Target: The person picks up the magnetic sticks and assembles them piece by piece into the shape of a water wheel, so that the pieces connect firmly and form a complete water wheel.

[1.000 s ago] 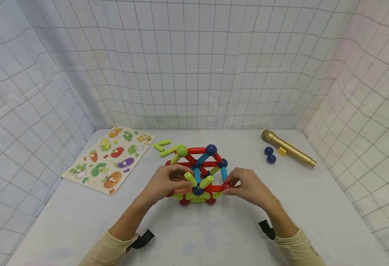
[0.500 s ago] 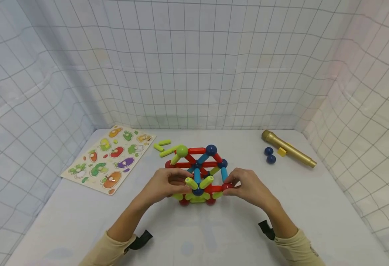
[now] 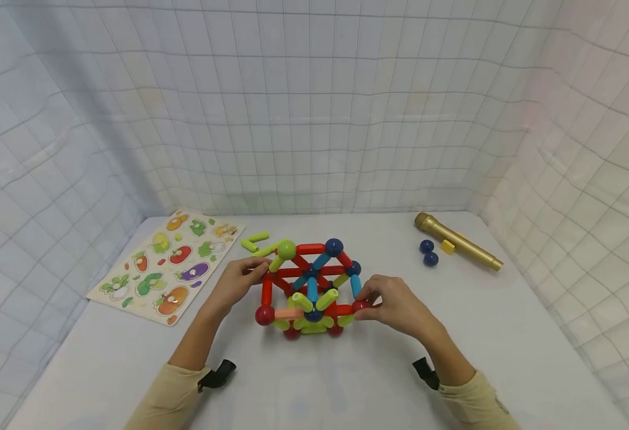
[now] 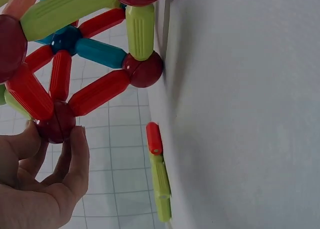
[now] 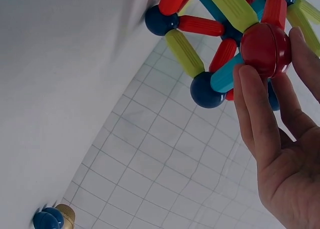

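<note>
A building-toy frame of coloured rods and balls (image 3: 312,273) stands in the middle of the table. My left hand (image 3: 233,285) is at its left side, thumb and fingers pinching a red ball (image 4: 57,121) where several red rods meet. On the opposite side, my right hand (image 3: 400,304) holds another red ball (image 5: 266,50) between thumb and fingers; a blue rod and a red rod join it. At the front, a dark blue ball (image 3: 313,314) bears two yellow-green rods with free ends pointing up. A pale orange rod (image 3: 290,313) runs left from it to a red corner ball (image 3: 264,315).
Loose yellow-green rods (image 3: 258,236) lie behind the frame on the left. A vegetable puzzle board (image 3: 153,263) is at the left. On the right are two dark blue balls (image 3: 430,259), a yellow cube (image 3: 447,246) and a gold microphone (image 3: 458,242). Grid-patterned cloth walls (image 3: 292,107) enclose the table.
My left hand has left the front part of the frame and moved back and left to a red ball. My right hand stays on its ball. The head view has shifted slightly.
</note>
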